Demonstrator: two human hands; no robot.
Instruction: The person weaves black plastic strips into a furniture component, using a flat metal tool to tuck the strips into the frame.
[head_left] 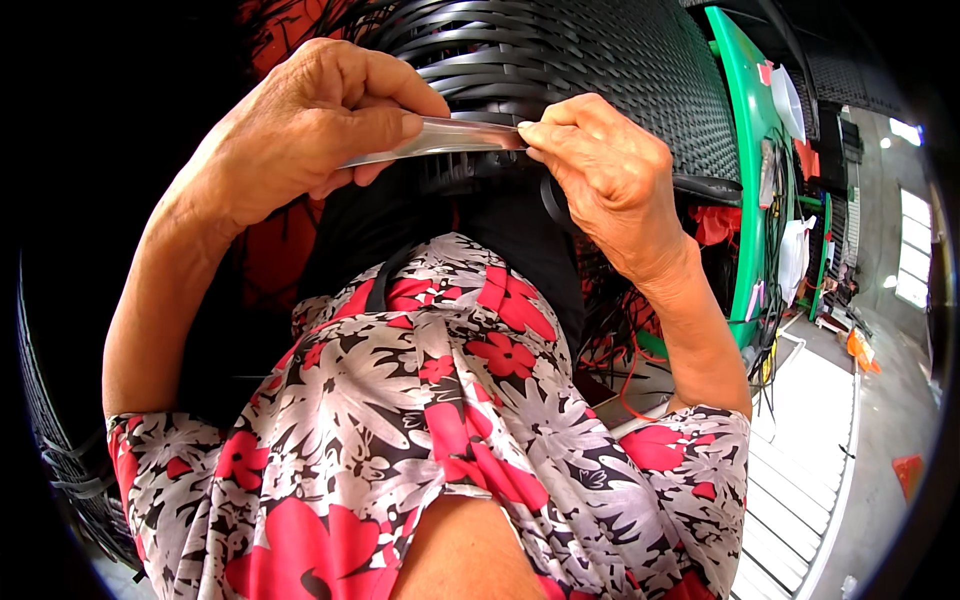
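Note:
A shiny, see-through strip, like plastic film or tape [460, 137], is stretched between my two hands. My left hand [310, 125] is closed on its wider end, with thumb and fingers pressed together. At the narrow right end, the fingertips of my right hand [610, 170] pinch it. Directly behind the strip is a black woven wicker panel [620, 75], whose flat bands run loose and curved near my left hand. A dark curved band [553, 200] shows just below my right fingers; what it belongs to is hidden.
A green board-like edge [740, 180] stands on the right, with white pieces and dark strands hanging about it. Lower right lies a white slatted surface [790, 480] on a grey floor [890, 420]. Tangled black strands and a red cord [630, 385] lie beside my right forearm.

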